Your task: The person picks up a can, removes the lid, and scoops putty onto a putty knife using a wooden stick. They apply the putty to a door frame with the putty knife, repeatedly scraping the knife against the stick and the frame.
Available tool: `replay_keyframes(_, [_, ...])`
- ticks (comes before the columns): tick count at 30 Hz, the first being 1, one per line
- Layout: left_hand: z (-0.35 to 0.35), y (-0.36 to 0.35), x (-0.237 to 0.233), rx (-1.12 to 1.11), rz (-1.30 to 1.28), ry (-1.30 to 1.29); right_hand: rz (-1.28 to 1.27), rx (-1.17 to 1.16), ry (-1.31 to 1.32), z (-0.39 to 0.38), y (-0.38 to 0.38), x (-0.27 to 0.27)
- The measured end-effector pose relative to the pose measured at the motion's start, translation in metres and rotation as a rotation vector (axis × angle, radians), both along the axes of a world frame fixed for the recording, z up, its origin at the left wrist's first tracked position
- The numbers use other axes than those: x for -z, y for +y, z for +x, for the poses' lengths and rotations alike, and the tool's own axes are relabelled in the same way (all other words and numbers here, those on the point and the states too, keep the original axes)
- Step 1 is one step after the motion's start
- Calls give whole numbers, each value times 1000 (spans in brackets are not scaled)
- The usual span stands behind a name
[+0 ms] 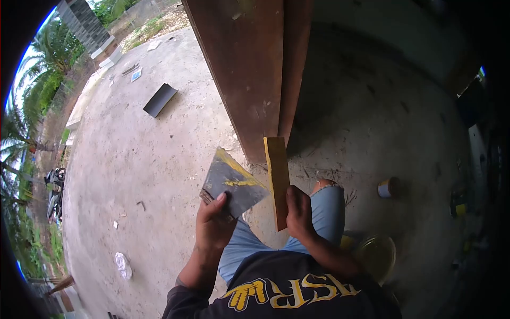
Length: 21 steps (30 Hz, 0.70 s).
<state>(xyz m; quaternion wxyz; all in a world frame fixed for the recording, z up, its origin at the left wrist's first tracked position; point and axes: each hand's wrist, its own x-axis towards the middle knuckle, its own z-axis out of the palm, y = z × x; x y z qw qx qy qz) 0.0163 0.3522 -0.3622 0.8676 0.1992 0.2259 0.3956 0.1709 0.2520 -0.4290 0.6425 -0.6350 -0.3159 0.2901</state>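
My left hand [215, 220] is closed on a grey flat plate [234, 186], its thumb on the face. Yellow material is smeared on the plate's upper edge and middle. In my right hand [300, 212] is a narrow yellow-brown board [277, 183], held upright by its lower right side. The plate's right corner is close to the board's left edge; whether they touch I cannot tell. Just beyond both stands a brown wooden door frame or post [249, 69].
A dark bent sheet [160, 100] lies on the concrete floor [133, 170] at the upper left. A crumpled white bag [123, 266] is at the lower left. On the right are a small can [388, 187] and a round clear container [378, 258].
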Motion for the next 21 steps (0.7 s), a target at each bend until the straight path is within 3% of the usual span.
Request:
replay_keyframes(2, [8,-12,4,40,-17,2,-22,3,65,-5,5,2])
replay_keyframes(5, [18,-20,24,109,59,116,71,-90,-32,-9,9,0])
replay_keyframes(8, [22,-20,42,24,143,129,118,-71,-203,-8,9,-5])
replay_keyframes(12, [17,-17,56,-20,166,206,58,-54,-174,-10,2,0])
replay_keyframes(17, [6,0,65,-109,45,220,53,-20,117,-11,-7,19])
replay_keyframes(20, [-8,10,55,-202,139,326,46,58,101,-7,-9,17])
replay_keyframes(21, [-19,11,56,-132,220,353,50,96,124,-7,-8,20])
